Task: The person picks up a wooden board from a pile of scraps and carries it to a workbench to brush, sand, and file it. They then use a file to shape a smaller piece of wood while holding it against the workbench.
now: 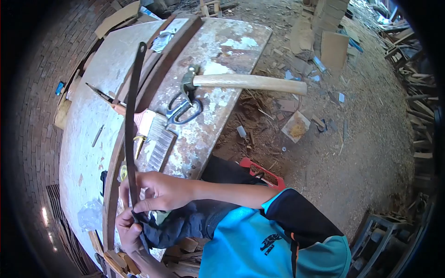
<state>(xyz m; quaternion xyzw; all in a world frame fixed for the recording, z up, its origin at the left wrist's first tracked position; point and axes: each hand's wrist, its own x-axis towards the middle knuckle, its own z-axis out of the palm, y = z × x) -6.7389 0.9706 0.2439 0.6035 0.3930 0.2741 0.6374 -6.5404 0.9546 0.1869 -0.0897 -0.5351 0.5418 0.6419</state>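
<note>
A long, dark, flat metal strip (132, 106) with a hole in its far end stands up between my hands. My right hand (164, 191) pinches its lower part between thumb and fingers. Just below, my left hand (129, 230) is closed around the strip near its lower end, which is partly hidden. Beyond my hands, a wide paintbrush (160, 141) lies on the table. Blue-handled scissors (185, 112) rest close to a hammer (245, 83), whose wooden handle sticks out past the table edge.
A paint-stained table (83, 153) carries a long wooden board (167, 62), a thin pen-like tool (98, 135) and a clear plastic bag (90, 215). A red-framed object (264, 172) is beyond my right forearm. Wood scraps and sawdust litter the ground (338, 153).
</note>
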